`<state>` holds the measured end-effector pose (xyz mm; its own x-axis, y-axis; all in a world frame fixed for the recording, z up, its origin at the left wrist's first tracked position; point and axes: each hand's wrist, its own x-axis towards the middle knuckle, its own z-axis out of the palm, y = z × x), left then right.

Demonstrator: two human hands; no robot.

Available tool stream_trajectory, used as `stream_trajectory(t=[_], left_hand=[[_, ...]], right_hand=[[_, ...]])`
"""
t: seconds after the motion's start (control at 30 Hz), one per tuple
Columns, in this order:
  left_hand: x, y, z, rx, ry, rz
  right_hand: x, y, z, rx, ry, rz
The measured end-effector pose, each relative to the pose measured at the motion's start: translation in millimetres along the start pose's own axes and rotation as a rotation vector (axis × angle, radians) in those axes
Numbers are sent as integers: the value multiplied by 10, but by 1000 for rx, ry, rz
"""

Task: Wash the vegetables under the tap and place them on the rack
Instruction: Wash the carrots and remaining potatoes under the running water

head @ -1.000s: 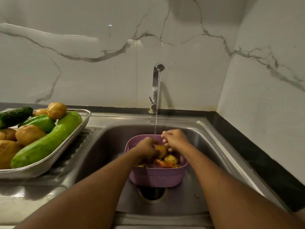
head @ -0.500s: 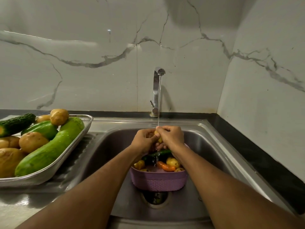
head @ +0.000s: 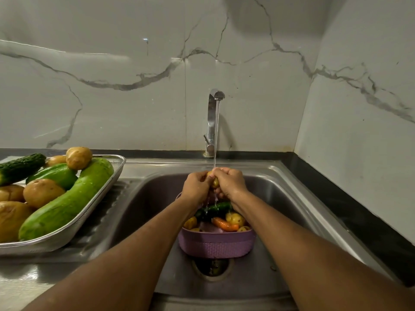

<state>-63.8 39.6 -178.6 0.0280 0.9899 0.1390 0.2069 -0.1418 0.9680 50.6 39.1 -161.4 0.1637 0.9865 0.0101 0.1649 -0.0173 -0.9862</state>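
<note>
Water runs from the chrome tap (head: 213,113) onto a small yellow potato (head: 214,181). My left hand (head: 196,187) and my right hand (head: 230,184) both grip that potato, which is mostly hidden between them, above the purple basket (head: 216,244) in the sink (head: 143,205). In the basket lie a dark cucumber (head: 221,207), a carrot (head: 224,224) and small potatoes (head: 234,218). On the left drainboard, a metal mesh rack (head: 74,227) holds green gourds (head: 67,200), potatoes (head: 41,191) and a dark cucumber (head: 20,168).
The sink drain (head: 212,267) lies just in front of the basket. Marble walls close the back and the right side, and a black counter strip (head: 350,214) runs along the right of the sink.
Both hands have lifted a small potato out of the basket and up into the water stream. The view has tilted slightly downward.
</note>
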Motion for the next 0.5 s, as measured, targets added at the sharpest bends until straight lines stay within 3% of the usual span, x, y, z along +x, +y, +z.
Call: stream_trajectory(t=[0.17,0.3,0.5], left_hand=[[-54,14,-10,46,22,84],[-95,20,61,26,33,80],[-1,-9,2,-149,108,-50]], right_hand=[[-14,-25,134,-25,155,-76],[24,-15,121,37,235,35],[63,-65,56,157,-121,117]])
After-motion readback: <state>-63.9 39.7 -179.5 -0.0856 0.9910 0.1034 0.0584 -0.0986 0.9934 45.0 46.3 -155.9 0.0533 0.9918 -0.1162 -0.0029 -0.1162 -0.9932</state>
